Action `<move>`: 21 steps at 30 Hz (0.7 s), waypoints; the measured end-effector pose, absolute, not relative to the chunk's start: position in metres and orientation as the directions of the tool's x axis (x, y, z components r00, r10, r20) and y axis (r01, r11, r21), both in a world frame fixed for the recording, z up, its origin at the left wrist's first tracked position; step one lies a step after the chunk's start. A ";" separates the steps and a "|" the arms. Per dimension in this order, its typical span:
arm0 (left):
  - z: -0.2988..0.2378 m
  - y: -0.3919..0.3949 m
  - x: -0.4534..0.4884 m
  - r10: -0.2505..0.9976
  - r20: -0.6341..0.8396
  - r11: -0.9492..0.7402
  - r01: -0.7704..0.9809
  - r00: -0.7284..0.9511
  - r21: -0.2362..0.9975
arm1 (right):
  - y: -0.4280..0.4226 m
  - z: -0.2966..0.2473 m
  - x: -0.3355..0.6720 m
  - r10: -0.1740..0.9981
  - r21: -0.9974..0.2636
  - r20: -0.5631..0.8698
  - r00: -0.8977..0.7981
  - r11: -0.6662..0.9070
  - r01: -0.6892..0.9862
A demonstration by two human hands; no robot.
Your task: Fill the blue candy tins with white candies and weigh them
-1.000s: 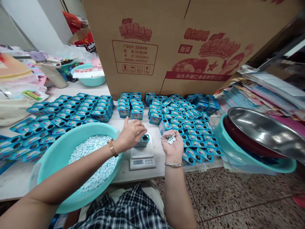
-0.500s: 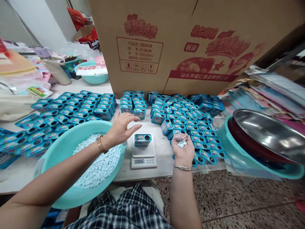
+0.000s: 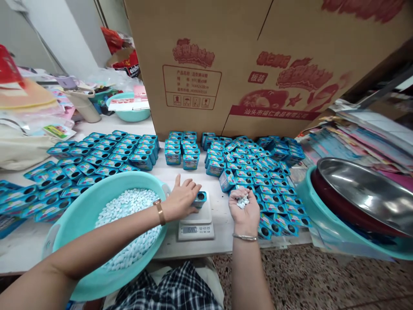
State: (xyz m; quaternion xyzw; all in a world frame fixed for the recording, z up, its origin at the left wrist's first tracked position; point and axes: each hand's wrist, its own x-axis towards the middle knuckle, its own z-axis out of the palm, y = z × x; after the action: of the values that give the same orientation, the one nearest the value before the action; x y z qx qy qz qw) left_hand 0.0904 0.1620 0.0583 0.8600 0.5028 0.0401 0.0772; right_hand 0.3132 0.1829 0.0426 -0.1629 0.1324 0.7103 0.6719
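My left hand (image 3: pixel 183 200) reaches over the left part of a blue tin (image 3: pixel 201 198), fingers spread and thumb at its near side. Whether it touches the tin is unclear. The tin has a dark round hole in its top and stands upright on a white digital scale (image 3: pixel 204 232), its display lit. Palm up, my right hand (image 3: pixel 247 213) is cupped around several small white candies (image 3: pixel 242 201). Beneath my left forearm is a turquoise basin (image 3: pixel 74 215) with many pale candies (image 3: pixel 129 206) inside.
Rows of blue tins stand on the left (image 3: pixel 109 150) and right (image 3: pixel 251 163) of the white table (image 3: pixel 164 245). A large cardboard box (image 3: pixel 238 51) rises behind. At the right, a steel bowl (image 3: pixel 364 185) rests on other basins. Papers (image 3: pixel 342 133) pile beyond it.
My left hand has come down and right from above the basin's edge to the tin on the scale. My right hand stays cupped with the candies. The view has tilted slightly.
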 end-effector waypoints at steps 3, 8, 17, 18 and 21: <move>0.058 0.167 0.090 0.869 -0.006 -0.489 0.860 0.495 0.147 | 0.185 0.041 0.313 0.898 -0.031 -0.437 -0.040 -0.059 -0.998; 0.056 0.198 0.068 0.914 0.030 -0.405 0.912 0.404 0.072 | 0.187 0.038 0.318 0.897 -0.017 -0.440 -0.049 -0.063 -0.998; 0.043 0.277 0.011 0.962 0.196 -0.192 0.981 0.191 -0.014 | 0.185 0.035 0.324 0.880 -0.031 -0.475 0.001 -0.016 -0.999; 0.045 0.279 0.010 0.956 0.224 -0.189 0.982 0.187 -0.011 | 0.185 0.035 0.326 0.884 -0.032 -0.468 0.003 -0.013 -0.999; 0.052 0.274 0.017 0.938 0.284 -0.211 0.977 0.197 0.020 | 0.182 0.033 0.333 0.891 -0.046 -0.453 0.022 0.001 -0.999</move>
State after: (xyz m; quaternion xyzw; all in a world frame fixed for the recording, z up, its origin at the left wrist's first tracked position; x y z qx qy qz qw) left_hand 0.0172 0.2742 0.0520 0.7692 0.6226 0.1182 -0.0825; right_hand 0.3328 0.1819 0.0330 -0.1805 0.1494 0.6832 0.6916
